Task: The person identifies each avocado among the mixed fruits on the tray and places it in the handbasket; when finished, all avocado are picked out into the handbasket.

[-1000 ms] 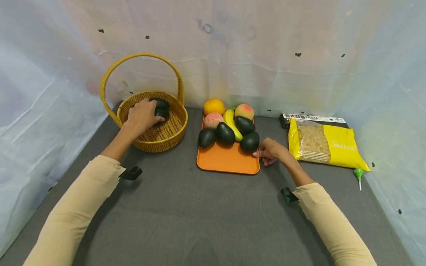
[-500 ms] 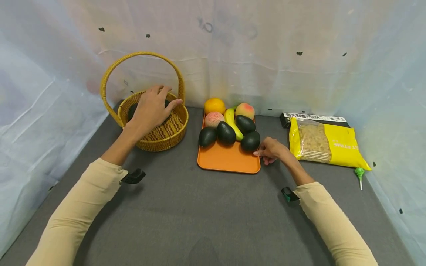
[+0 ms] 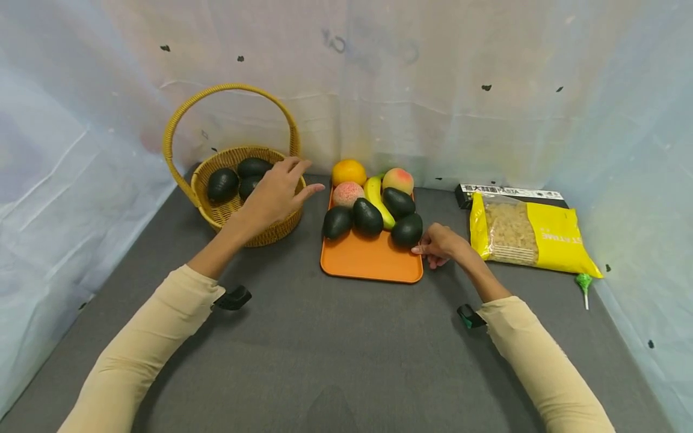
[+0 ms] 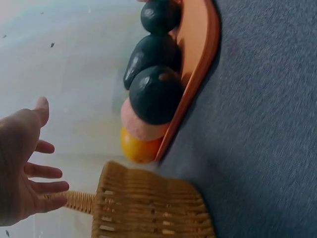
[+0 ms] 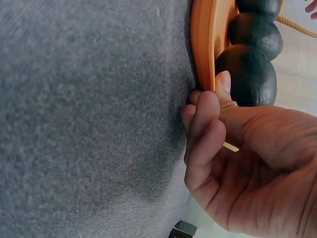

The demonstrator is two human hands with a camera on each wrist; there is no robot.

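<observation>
My left hand (image 3: pixel 273 195) hovers over the right side of the wicker basket (image 3: pixel 271 236), fingers spread and holding nothing. In the basket lie three avocados (image 3: pixel 222 184), one partly covered by that hand. With thumb and curled fingers, my right hand (image 3: pixel 443 243) pinches the right rim of the orange tray (image 3: pixel 373 264); the right wrist view shows the thumb on top of the tray edge (image 5: pixel 203 59). On the tray sit several avocados (image 3: pixel 367 217), a banana (image 3: pixel 379 201), an orange (image 3: pixel 349 173), a pink speckled round fruit (image 3: pixel 348 195) and a peach (image 3: pixel 398 180).
Right of the tray lies a yellow pasta bag (image 3: pixel 533 234), with a black pasta box (image 3: pixel 511 195) behind it. A green lollipop (image 3: pixel 585 282) rests near the right edge. The basket's tall handle (image 3: pixel 233 88) arches above it. A pale curtain (image 3: pixel 379 90) hangs behind the grey table (image 3: pixel 346 337).
My left hand has let go of an avocado in the basket, opened, and moved right toward the tray. My right hand has stayed on the tray's rim.
</observation>
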